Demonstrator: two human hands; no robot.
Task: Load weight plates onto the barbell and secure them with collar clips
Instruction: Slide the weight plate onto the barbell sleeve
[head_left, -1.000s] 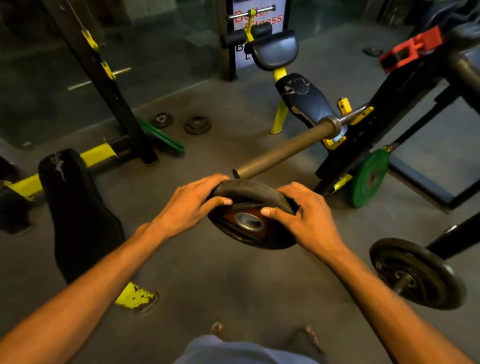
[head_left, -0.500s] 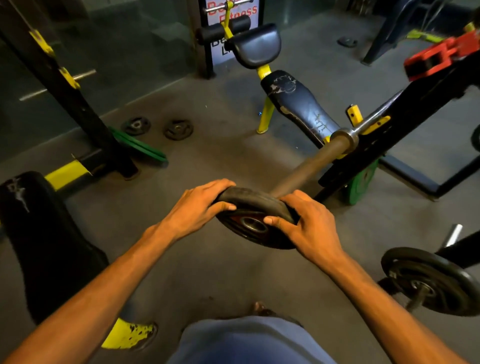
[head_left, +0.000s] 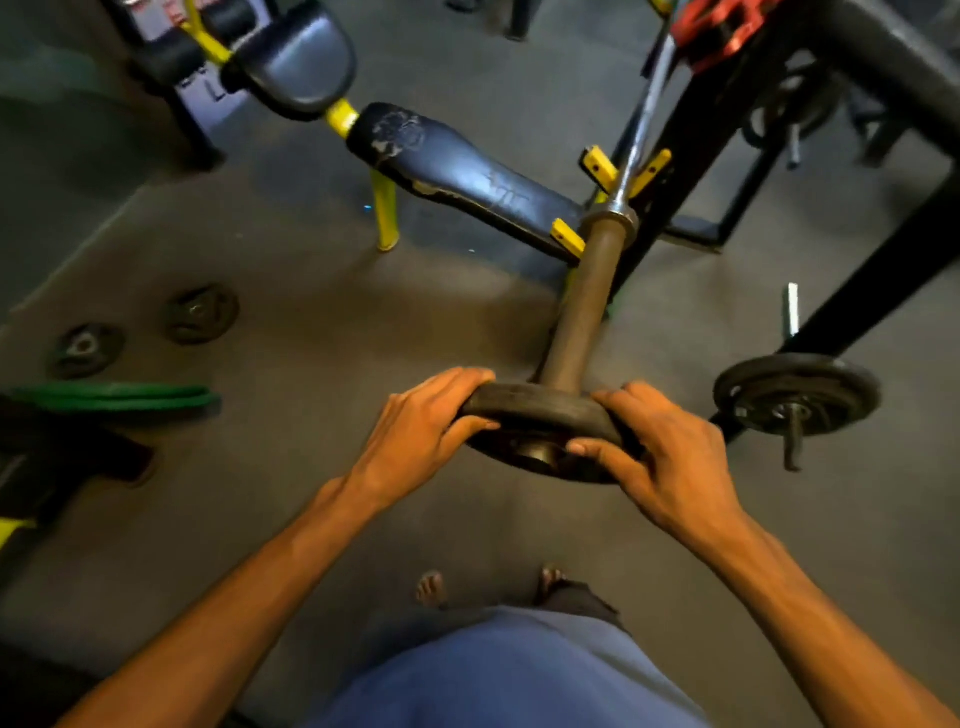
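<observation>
Gym: padded bench (head_left: 467, 176), barbell (head_left: 587, 306) on rack (head_left: 717, 130), 2 loose weight plates (head_left: 200, 313) on rubber floor (head_left: 311, 312).

A worn black padded bench (head_left: 457, 174) on yellow legs stands on a grey gym floor (head_left: 291, 291). Behind it sits a rounded black pad (head_left: 298, 62). At the left edge lies a green band (head_left: 114, 397). A black steel rack frame (head_left: 883, 270) rises on the right.
</observation>
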